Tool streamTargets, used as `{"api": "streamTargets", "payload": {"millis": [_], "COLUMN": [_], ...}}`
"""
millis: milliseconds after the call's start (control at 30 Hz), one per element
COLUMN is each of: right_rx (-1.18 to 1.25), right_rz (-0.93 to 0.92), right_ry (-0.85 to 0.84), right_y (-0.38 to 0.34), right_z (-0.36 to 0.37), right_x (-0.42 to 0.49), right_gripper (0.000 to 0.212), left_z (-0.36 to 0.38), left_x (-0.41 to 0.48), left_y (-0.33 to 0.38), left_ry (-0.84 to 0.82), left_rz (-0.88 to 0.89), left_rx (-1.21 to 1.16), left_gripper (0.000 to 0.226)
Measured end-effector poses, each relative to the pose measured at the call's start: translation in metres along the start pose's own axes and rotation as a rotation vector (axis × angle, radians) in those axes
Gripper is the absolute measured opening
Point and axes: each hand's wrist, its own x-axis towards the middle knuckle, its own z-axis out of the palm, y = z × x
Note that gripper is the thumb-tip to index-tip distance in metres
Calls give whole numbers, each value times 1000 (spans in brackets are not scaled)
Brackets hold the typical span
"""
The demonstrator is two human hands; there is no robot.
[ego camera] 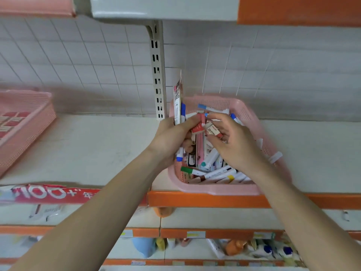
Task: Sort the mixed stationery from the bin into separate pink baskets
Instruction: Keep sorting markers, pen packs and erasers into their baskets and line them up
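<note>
While my left hand (pixel 170 137) clamps flat packs (pixel 177 102), my right hand (pixel 236 145) pinches one eraser (pixel 212 131) above the bin (pixel 214 187). I rate it light and firm: hold across the sleeve.

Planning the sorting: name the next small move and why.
Probably carry the eraser pinched in the right hand to the far basket on the left, which seems to hold similar small blocks; the left hand grips a bundle over the bin.

Left pink basket (pixel 25 122) cut by frame edge, blurred. Eraser (pixel 212 131) half hidden in right hand (pixel 238 145), which covers some markers (pixel 220 174) in bin (pixel 220 187). Print on card pack (pixel 177 98) in left hand (pixel 170 139) unreadable. Lower-shelf goods (pixel 254 249) blurred.
</note>
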Motion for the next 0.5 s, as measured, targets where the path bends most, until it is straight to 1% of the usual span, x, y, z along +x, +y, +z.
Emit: {"api": "streamTargets", "payload": {"millis": [100,200,333,500], "right_rx": [-76,-124,-51,-23], "right_rz": [0,-39,-110,-193], "right_ry": [-1,-18,4,-41], "right_y": [-25,-66,-133,-224], "right_z": [15,48,116,209], "right_x": [-2,-3,-2,-3], "right_gripper": [43,42,28,25], "left_z": [-37,-92,-185,-299], "left_x": [-19,-49,-91,-144], "left_y": [13,25,43,66], "left_ry": [13,58,125,231], "left_rz": [33,37,82,123], "left_rx": [-32,-49,-56,-88], "left_gripper": [33,36,42,43]}}
